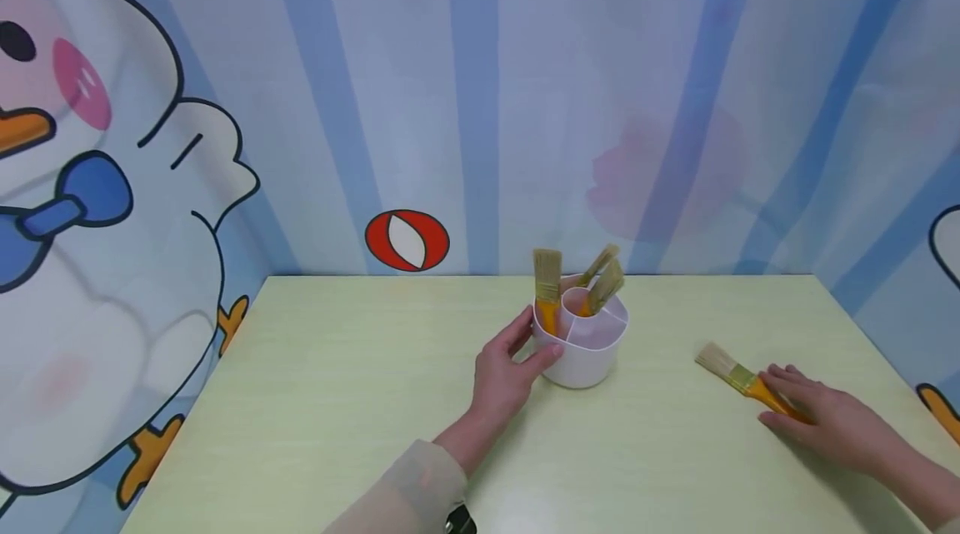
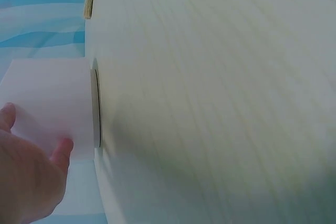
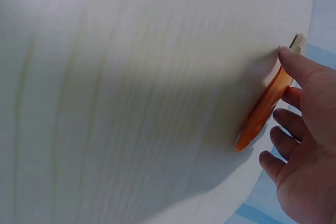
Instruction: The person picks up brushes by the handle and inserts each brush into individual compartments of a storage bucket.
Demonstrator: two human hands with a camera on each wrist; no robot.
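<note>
A pale lilac divided cup (image 1: 581, 363) stands toward the back of the table, right of its middle. My left hand (image 1: 504, 376) grips its left side, thumb at the front and fingers along the side; the cup's plain wall (image 2: 52, 98) fills much of the left wrist view's left edge. Three flat paintbrushes stand in it bristles up: one paintbrush (image 1: 548, 276) in the left compartment, two leaning right near the round centre. At the right, my right hand (image 1: 832, 421) holds another paintbrush (image 1: 738, 374) by its orange handle (image 3: 265, 106), bristles pointing away to the left.
The pale wood-grain table (image 1: 360, 376) reaches back to a blue striped cloth backdrop (image 1: 405, 101) printed with cartoon ducks. Backdrop cloth also borders the table on the left and right. A dark wristband (image 1: 461, 520) shows by the left sleeve.
</note>
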